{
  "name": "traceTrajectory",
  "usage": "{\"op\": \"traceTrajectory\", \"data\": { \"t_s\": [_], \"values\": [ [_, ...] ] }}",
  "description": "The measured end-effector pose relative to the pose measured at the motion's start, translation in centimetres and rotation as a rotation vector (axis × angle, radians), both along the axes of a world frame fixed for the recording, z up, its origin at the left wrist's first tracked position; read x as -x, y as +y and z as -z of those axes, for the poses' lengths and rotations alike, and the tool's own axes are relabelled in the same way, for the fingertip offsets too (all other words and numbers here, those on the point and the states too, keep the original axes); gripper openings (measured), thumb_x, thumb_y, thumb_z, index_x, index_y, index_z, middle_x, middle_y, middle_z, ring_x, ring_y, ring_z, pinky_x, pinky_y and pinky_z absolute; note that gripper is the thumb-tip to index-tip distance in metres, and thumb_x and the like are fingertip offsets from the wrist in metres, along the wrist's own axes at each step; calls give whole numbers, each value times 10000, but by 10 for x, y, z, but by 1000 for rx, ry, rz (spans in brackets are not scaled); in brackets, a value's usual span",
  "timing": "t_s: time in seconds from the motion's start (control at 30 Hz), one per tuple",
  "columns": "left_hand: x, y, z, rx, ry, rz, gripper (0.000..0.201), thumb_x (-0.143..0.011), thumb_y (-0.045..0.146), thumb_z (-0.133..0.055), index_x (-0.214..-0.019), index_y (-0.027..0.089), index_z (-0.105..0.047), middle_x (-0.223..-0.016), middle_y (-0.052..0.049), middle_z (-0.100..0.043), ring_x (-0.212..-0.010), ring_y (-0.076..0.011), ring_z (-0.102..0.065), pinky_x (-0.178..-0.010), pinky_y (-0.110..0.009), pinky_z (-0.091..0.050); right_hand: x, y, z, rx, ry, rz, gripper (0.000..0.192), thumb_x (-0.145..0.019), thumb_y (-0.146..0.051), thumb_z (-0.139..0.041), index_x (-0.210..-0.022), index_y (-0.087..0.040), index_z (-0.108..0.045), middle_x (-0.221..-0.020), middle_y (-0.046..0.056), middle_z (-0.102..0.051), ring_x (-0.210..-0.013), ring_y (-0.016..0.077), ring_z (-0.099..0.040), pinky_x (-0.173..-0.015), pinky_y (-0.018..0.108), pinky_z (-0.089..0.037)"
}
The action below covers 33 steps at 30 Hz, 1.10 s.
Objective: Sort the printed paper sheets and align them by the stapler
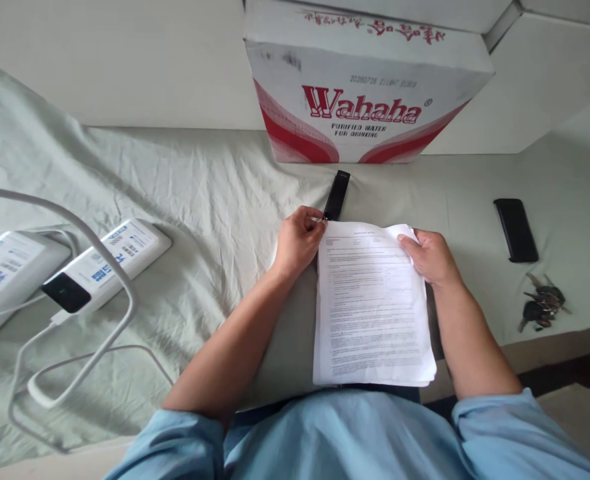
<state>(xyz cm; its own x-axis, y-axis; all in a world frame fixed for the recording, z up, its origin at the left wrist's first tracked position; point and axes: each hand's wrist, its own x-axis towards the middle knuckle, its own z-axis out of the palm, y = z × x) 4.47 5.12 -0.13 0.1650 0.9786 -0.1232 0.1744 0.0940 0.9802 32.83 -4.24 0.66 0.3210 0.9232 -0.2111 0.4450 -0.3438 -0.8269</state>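
Note:
A stack of printed white paper sheets [372, 307] lies on the pale green bedsheet [215, 193] in front of me. My left hand [299, 240] pinches the stack's top left corner, fingers closed on it. My right hand [429, 255] grips the top right corner, where the top sheet curls up a little. A black stapler [337, 195] lies just beyond the paper, its near end touching or nearly touching my left fingertips.
A white and red Wahaha water carton [365, 80] stands against the wall behind the stapler. A black phone [515, 229] and a bunch of keys [542, 303] lie at the right. Two white power banks [109, 261] [2, 277] with white cables [99, 267] sit at the left.

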Motion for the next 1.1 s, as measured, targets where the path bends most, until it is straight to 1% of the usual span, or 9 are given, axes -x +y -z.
{"op": "traceTrajectory", "data": {
  "t_s": [0.1,0.17,0.27,0.47,0.57,0.73,0.83,0.97,1.1],
  "values": [
    [-1,1,-1,-34,84,-7,82,-839,172,-657,-895,224,-627,-520,87,-517,-493,-127,-474,-566,-282,-336,-2,0,4,-26,-73,9,367,-877,-514,-693,-683,-202,-678,-612,-8,-574,-591,150,-505,-522,260,-396],
    [-3,1,-3,-46,146,-21,129,-835,111,-632,-873,231,-603,-511,85,-523,-508,-140,-493,-590,-296,-340,-1,0,6,-25,-99,9,368,-878,-501,-683,-665,-201,-661,-593,-14,-539,-580,142,-477,-517,259,-377],
    [-5,2,-3,-42,206,-47,200,-812,53,-611,-855,244,-568,-506,78,-535,-512,-155,-492,-597,-315,-326,2,0,8,-20,-132,7,364,-878,-497,-672,-674,-196,-671,-598,-13,-537,-597,145,-481,-526,260,-377],
    [-6,0,1,-33,155,-125,132,-853,124,-628,-911,235,-586,-593,48,-621,-538,-151,-530,-592,-307,-341,0,1,7,-54,-124,101,340,-868,-496,-688,-730,-186,-718,-620,-9,-573,-604,149,-499,-528,266,-381],
    [-5,0,-4,1,180,-67,82,-884,216,-683,-931,224,-616,-599,38,-649,-537,-152,-534,-608,-313,-369,-3,2,6,-75,-125,162,318,-858,-473,-698,-743,-179,-733,-617,-10,-580,-588,145,-497,-531,272,-390],
    [-3,0,-19,64,301,22,161,-878,308,-743,-977,203,-670,-689,15,-725,-685,-180,-667,-721,-313,-466,-2,1,7,-140,-152,217,341,-844,-476,-705,-680,-178,-679,-583,-20,-539,-570,132,-464,-528,271,-367],
    [0,2,-26,127,334,65,212,-861,329,-771,-1007,189,-709,-742,1,-752,-716,-181,-689,-731,-308,-486,2,1,10,-188,-165,235,366,-860,-490,-692,-661,-186,-646,-580,-17,-532,-580,136,-466,-527,268,-356],
    [6,6,-28,181,384,145,179,-821,337,-812,-869,181,-737,-735,-14,-745,-696,-176,-665,-684,-307,-469,10,0,12,-223,-155,249,377,-882,-507,-667,-677,-191,-640,-596,-10,-551,-590,145,-490,-542,275,-367],
    [9,8,-24,162,386,216,114,-797,268,-800,-764,183,-731,-707,-10,-720,-701,-171,-653,-674,-307,-456,15,1,11,-218,-157,263,400,-885,-528,-673,-669,-194,-626,-596,-8,-562,-592,147,-503,-560,282,-387]
  ]
}}
